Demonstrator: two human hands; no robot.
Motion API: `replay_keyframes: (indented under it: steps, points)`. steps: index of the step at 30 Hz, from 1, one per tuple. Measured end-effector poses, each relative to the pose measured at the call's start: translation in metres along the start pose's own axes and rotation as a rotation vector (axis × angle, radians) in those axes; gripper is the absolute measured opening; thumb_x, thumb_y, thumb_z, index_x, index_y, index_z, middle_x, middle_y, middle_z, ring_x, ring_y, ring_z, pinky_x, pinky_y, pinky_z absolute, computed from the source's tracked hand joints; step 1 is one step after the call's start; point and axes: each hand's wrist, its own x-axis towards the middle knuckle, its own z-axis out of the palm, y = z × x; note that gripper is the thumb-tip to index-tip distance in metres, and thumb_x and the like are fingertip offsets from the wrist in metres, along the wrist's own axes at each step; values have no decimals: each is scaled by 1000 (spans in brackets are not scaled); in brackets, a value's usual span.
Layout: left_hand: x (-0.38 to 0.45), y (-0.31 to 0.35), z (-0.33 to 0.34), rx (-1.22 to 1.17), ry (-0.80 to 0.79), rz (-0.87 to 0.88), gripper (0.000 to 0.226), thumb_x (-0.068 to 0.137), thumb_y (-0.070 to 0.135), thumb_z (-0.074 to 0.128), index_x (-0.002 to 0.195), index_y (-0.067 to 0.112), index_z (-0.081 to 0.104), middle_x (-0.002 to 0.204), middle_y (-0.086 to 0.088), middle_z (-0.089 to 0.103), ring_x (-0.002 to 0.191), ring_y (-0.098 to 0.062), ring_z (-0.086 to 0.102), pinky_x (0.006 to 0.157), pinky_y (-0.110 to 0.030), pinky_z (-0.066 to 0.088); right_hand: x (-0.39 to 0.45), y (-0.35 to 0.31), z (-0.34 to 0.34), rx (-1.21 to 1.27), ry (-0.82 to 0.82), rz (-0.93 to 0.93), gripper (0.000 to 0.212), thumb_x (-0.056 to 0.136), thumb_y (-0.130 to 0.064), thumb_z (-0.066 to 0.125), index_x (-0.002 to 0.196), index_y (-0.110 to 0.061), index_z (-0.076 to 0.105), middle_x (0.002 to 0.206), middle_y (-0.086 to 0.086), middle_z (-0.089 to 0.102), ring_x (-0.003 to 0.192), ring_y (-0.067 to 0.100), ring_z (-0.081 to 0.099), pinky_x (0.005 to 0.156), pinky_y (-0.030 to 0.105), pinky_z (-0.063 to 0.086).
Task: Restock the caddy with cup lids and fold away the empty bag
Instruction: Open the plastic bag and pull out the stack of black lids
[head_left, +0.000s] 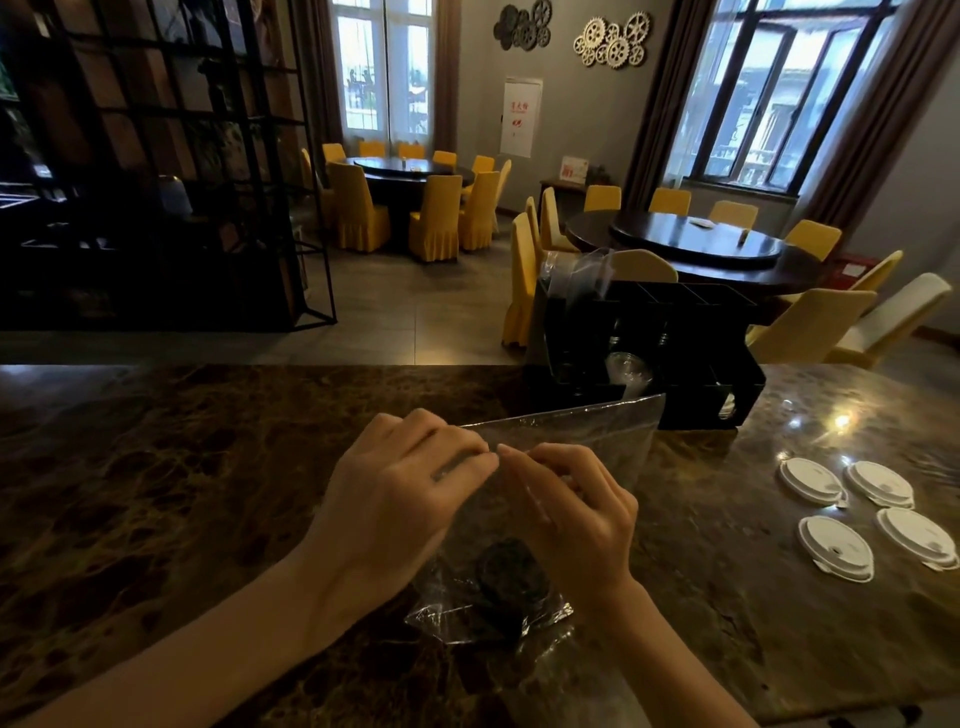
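A clear plastic bag (587, 436) lies on the marble counter in front of me, with dark round lids (511, 571) still inside near its lower end. My left hand (400, 493) and my right hand (576, 509) both pinch the bag's upper part, fingertips almost touching at the middle. Behind the bag stands the black caddy (691, 353), with open compartments on top and a clear cup showing at its front. Several white cup lids (836, 545) lie flat on the counter to the right.
The brown marble counter (208, 467) stretches left and right, its far edge just behind the caddy. More clear plastic (576, 275) sticks up from the caddy's left end. Beyond are round dining tables with yellow chairs.
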Motion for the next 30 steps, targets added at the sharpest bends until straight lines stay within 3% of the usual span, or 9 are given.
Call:
replay_keyframes:
  steps: [9,11,13,16,18,21,23,27,30]
  points:
    - [7,3,0,26,36,-37,21,73,7,82,93,13,81,89,-3,77,76,-23,70,62,-34,53,5,14,-5,8,-6,-30,16,92,-20,79,101,-7,82,87,9,73,64,15,66,46,29,51]
    - [7,3,-1,40,53,-47,15,81,10,73,94,12,81,89,-3,77,77,-22,70,63,-32,53,5,21,-6,17,16,-39,15,94,-20,78,101,-7,82,88,8,73,64,14,65,47,28,52]
    - [6,4,-2,41,47,-73,22,85,17,62,95,11,80,91,-3,77,79,-22,70,65,-31,53,4,28,-8,30,24,-46,16,95,-20,76,102,-7,82,89,7,71,65,14,65,49,27,52]
    - [7,9,-1,70,22,-104,23,88,21,61,98,14,80,96,-1,77,84,-20,69,71,-27,47,6,38,-12,57,24,-64,16,96,-19,75,102,-6,81,93,5,69,66,14,65,49,27,53]
    - [13,15,3,99,-13,-104,21,88,22,68,106,16,77,104,-1,75,91,-20,69,76,-30,48,10,43,-15,70,22,-82,16,97,-19,73,102,-6,81,100,1,62,66,13,64,50,26,53]
    - [26,30,10,116,-96,-170,42,79,29,78,120,21,69,116,1,71,102,-23,67,83,-44,50,13,46,-17,97,12,-103,21,101,-25,68,104,-8,81,103,0,60,68,13,64,52,26,53]
    - [35,39,14,123,-98,-182,39,78,29,77,117,23,70,116,3,71,104,-23,66,87,-46,46,14,48,-18,137,5,-106,23,100,-27,68,105,-8,79,99,4,66,67,15,66,51,28,54]
    - [46,45,20,82,-19,-150,19,83,18,70,100,14,78,99,-2,76,86,-23,70,70,-40,53,12,53,-20,154,-19,-92,20,97,-24,72,106,-8,80,99,3,66,65,15,66,49,29,52]
    - [48,44,23,23,-9,-146,22,89,14,58,94,9,79,92,-6,76,79,-22,70,63,-35,58,9,61,-21,130,-30,-90,19,95,-22,74,105,-7,80,89,9,73,64,15,66,47,28,52]
